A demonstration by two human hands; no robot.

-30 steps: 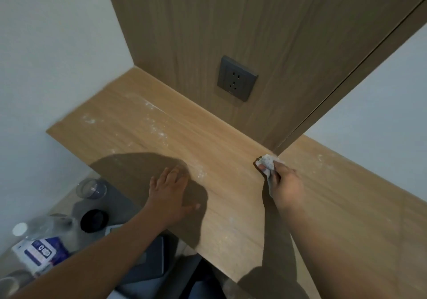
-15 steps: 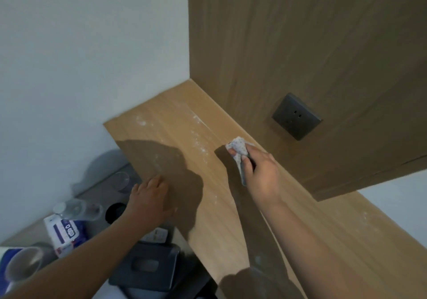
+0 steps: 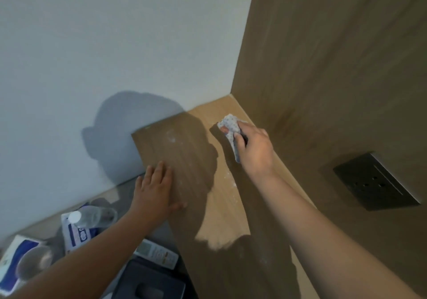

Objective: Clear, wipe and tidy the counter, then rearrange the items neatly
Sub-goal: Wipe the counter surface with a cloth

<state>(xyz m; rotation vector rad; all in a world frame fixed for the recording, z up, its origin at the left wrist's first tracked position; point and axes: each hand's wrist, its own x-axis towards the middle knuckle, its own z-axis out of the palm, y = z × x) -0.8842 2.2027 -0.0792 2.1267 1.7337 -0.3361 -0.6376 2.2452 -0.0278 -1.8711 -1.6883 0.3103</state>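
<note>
The right hand (image 3: 254, 150) reaches out over the wooden tabletop (image 3: 221, 208) toward its far corner, where the white wall (image 3: 92, 44) meets the tall wood panel (image 3: 335, 67). Its fingers (image 3: 239, 137) are curled round a wadded white cloth (image 3: 230, 125) with small dots, and the bunched front of the cloth is pressed down on the tabletop just short of that corner, with a tail of it hanging out under the palm. The left hand (image 3: 154, 192) lies flat near the tabletop's left edge, palm down, fingers straight and close together, thumb stuck out to the side, holding nothing. White dusty specks (image 3: 172, 139) dot the wood between the two hands, with more along the strip nearer the right forearm. Much of the surface lies under the shadow of the person's head and arms. A dark wall socket (image 3: 374, 180) is set in the wood panel to the right, well apart from the cloth. On a lower surface to the left sit a clear water bottle (image 3: 92, 216) with a white cap, a blue-and-white packet (image 3: 74, 234) under it, a pale remote control (image 3: 157, 253) and a dark box (image 3: 150, 282) with a slot in its top; the things at the bottom left corner are too blurred to name
</note>
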